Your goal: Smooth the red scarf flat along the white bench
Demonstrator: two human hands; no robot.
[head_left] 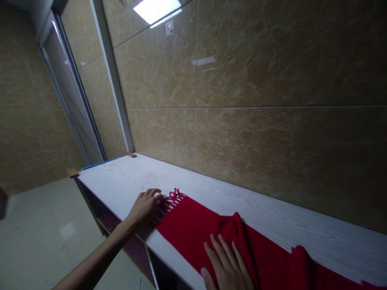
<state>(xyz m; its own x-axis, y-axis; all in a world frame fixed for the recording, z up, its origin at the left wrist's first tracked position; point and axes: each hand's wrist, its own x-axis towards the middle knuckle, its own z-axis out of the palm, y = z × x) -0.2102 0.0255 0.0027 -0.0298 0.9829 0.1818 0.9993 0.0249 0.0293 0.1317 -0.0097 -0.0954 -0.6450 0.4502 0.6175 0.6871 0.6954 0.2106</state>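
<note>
A red scarf (187, 227) with a knotted fringe (175, 198) at its far end lies lengthwise along the white tabletop. Beside that fringe is my left hand (148, 204), its fingers loosely bent and apart, touching or just over the tassels; its underside is hidden. My right hand (228, 264) rests flat on the scarf with the fingers spread. Just past its fingertips the cloth rises in a raised fold (237, 225), and another hump (300, 257) stands farther right.
A brown marbled tile wall (256, 137) runs along the table's (115, 177) back edge. Small brown corner pieces (72, 172) sit at the table's far end. Below the near edge are open shelf spaces (133, 251) and a pale floor (45, 229).
</note>
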